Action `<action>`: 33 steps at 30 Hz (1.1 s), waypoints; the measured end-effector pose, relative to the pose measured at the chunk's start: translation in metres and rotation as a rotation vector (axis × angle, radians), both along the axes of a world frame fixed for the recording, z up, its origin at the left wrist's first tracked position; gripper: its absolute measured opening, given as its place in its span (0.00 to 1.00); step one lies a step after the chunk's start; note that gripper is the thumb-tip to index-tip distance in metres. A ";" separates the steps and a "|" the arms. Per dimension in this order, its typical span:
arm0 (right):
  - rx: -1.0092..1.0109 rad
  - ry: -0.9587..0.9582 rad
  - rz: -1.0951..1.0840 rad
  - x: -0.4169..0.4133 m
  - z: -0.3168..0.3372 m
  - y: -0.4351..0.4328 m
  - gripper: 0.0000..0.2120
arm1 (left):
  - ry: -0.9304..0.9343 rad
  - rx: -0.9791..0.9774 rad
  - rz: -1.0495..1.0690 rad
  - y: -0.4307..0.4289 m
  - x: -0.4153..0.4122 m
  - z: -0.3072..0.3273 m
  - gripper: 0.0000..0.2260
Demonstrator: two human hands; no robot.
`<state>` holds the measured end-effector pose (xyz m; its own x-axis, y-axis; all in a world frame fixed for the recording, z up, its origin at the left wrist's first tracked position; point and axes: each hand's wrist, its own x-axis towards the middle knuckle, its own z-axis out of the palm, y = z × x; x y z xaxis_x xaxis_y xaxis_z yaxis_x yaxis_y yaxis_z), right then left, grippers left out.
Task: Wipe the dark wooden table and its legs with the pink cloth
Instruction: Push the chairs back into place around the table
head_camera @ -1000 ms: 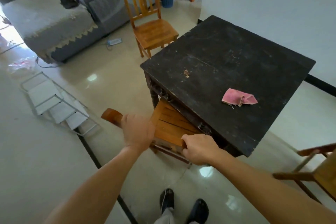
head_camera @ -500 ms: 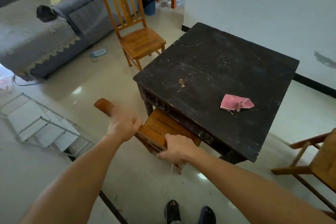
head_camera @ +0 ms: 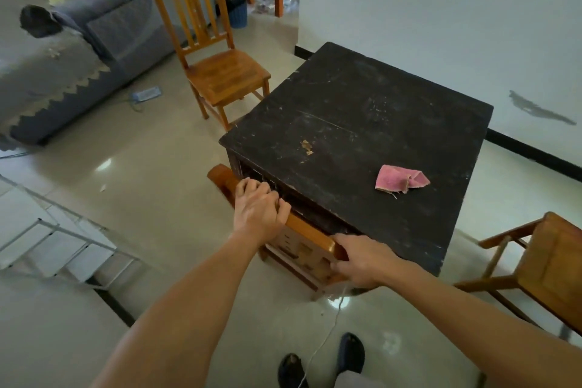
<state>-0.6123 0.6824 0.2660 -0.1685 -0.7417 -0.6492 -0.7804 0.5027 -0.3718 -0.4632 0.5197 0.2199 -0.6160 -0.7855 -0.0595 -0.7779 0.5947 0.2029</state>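
The left hand (head_camera: 259,214) curls its fingers over the top rail of a wooden chair (head_camera: 310,231) tucked under the dark wooden table (head_camera: 362,104). The knuckles sit just beside the table's side panel. The right hand (head_camera: 362,261) grips the same rail at its right end, low against the table's near edge. Whether the rail touches that edge is hard to tell from this angle.

The pink cloth (head_camera: 401,179) lies loose on the tabletop beyond the right hand and slightly to its right, well apart from both hands. It is folded and rumpled. Its long axis runs left to right across the person's view, with the broad end toward the left hand's side and the narrower folded corner pointing right. No wiping looks to have begun.

The likely trouble is the left fingers being pinched between rail and table if the chair goes in further. A thin white cord (head_camera: 327,334) trails on the floor below the right hand and could snag a chair leg. A second chair (head_camera: 548,261) stands right of the right hand.
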 end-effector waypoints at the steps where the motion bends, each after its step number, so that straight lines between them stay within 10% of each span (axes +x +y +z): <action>1: -0.062 0.131 0.015 0.002 0.001 0.000 0.13 | -0.010 -0.008 -0.009 -0.005 -0.006 0.000 0.18; 7: -0.343 0.309 -0.083 0.012 -0.003 -0.019 0.12 | -0.099 -0.044 -0.019 -0.044 -0.025 -0.001 0.19; 33: -0.247 0.292 0.007 0.053 -0.006 -0.026 0.08 | -0.071 -0.061 -0.033 -0.047 0.034 -0.006 0.25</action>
<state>-0.5596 0.6568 0.2602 -0.3143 -0.8717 -0.3761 -0.8745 0.4200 -0.2426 -0.4297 0.4729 0.2138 -0.6377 -0.7683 -0.0563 -0.7687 0.6299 0.1108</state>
